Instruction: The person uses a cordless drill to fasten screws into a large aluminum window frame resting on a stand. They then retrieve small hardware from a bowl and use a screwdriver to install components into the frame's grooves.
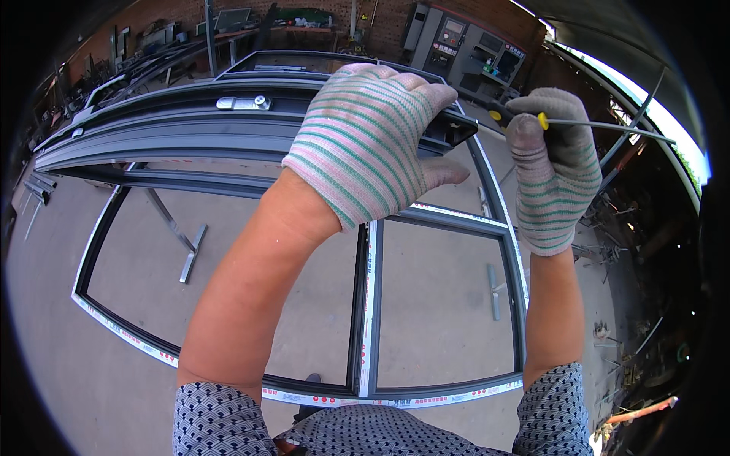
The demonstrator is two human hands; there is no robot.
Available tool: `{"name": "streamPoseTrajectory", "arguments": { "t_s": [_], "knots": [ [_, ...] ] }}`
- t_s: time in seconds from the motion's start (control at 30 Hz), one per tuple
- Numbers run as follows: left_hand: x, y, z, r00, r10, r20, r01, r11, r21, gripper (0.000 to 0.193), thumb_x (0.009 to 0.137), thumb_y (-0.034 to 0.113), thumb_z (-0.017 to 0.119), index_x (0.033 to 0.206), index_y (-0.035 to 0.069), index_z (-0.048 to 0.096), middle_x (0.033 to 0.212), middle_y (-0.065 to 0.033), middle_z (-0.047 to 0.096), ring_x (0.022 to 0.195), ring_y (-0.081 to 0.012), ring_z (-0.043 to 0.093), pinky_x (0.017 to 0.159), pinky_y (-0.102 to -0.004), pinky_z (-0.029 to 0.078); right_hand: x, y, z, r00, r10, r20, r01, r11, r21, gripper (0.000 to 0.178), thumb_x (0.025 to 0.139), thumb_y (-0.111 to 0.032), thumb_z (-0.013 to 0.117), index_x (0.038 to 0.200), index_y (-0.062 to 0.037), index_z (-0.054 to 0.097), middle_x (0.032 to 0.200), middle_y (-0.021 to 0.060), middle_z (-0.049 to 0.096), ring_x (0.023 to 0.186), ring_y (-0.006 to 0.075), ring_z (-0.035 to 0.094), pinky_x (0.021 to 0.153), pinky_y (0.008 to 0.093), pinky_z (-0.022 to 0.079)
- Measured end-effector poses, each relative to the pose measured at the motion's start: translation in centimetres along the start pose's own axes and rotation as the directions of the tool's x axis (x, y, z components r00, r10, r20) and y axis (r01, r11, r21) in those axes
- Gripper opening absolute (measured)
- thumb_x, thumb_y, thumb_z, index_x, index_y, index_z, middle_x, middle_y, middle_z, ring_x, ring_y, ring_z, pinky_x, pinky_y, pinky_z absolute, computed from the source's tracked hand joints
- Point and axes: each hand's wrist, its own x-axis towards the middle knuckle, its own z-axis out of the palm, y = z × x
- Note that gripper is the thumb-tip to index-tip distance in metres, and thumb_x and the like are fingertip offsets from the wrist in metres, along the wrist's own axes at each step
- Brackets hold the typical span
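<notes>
My left hand (369, 144), in a striped knit glove, lies over the right end of a dark metal window profile (190, 135). Its fingers are on the far side and its thumb on the near side. To the right, my right hand (559, 175), gloved alike, is raised and closed around a screwdriver (608, 125). The tool's thin shaft points right, away from the profile; yellow shows on its handle, most of which the fingers hide. A silver metal fitting (242, 102) sits on the profile left of my left hand.
Beneath lies a large dark window frame (368, 304) with printed protective film, raised on metal stands (190, 254). A grey machine cabinet (464, 49) and a cluttered workbench (304, 23) stand at the back. Metal offcuts (39, 185) lie on the floor at left.
</notes>
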Motion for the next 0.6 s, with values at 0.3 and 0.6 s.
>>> {"name": "streamPoseTrajectory", "arguments": {
  "t_s": [0.3, 0.6],
  "knots": [
    [0.2, 0.4, -0.3, 1.0, -0.004, 0.015, 0.004, 1.0, 0.018, 0.072, 0.062, 0.041, 0.093, 0.12, 0.006, 0.07, 0.104, -0.0113, 0.073, 0.1, -0.0291, 0.068, 0.097, -0.0394, 0.05, -0.9, 1.4, 0.5, 0.995, -0.012, 0.103, 0.016, 0.999, -0.045, 0.019, 0.09, -0.015, 0.078, 0.103, -0.0048, 0.068, 0.093, 0.0058, 0.067, 0.085, 0.0176, 0.066, 0.078, 0.0287, 0.055],
    [0.4, 0.3, 0.3, 0.997, 0.051, -0.05, -0.049, 0.998, 0.043, 0.064, 0.069, 0.038, 0.092, 0.12, 0.005, 0.071, 0.106, -0.013, 0.074, 0.101, -0.0285, 0.07, 0.094, -0.0389, 0.054, -5.1, -0.4, -2.3, 0.936, 0.342, -0.084, -0.339, 0.94, 0.045, 0.017, 0.099, -0.023, 0.069, 0.107, -0.0081, 0.066, 0.095, 0.004, 0.066, 0.086, 0.0117, 0.063, 0.078, 0.0264, 0.054]
  ]
}}
